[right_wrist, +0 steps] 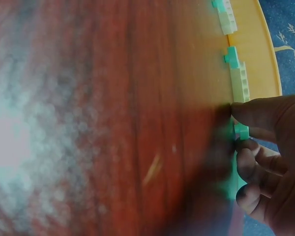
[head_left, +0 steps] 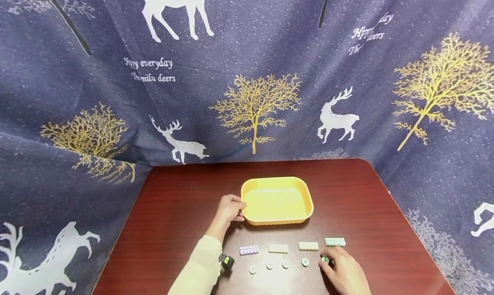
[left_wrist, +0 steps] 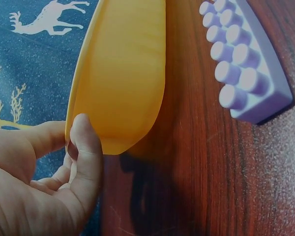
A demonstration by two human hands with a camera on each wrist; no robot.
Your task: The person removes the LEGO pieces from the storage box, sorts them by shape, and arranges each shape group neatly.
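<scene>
Pick step: right hand [head_left: 344, 272] pinches the green round piece [head_left: 325, 259] at lower right, left hand [head_left: 230, 209] grips the yellow tray [head_left: 308, 198] rim mid-frame; next, I'd judge, lift it clear without nudging the bricks [head_left: 335, 242].

Tray [head_left: 247, 191] mid-table [head_left: 386, 226], four bricks [head_left: 278, 248] before it, five round pieces [head_left: 285, 265] nearest.

The left hand [head_left: 230, 209] reaches forward from a pale sleeve [head_left: 200, 265], wrist straight, its fingers curled and the thumb [left_wrist: 86, 147] pressed against the curled forefinger in a pinch. The right hand [head_left: 345, 271] lies low and near the body, back upward, fingers [right_wrist: 255, 164] bent inward with the thumb and forefinger tips drawn close together in a pinch.
</scene>
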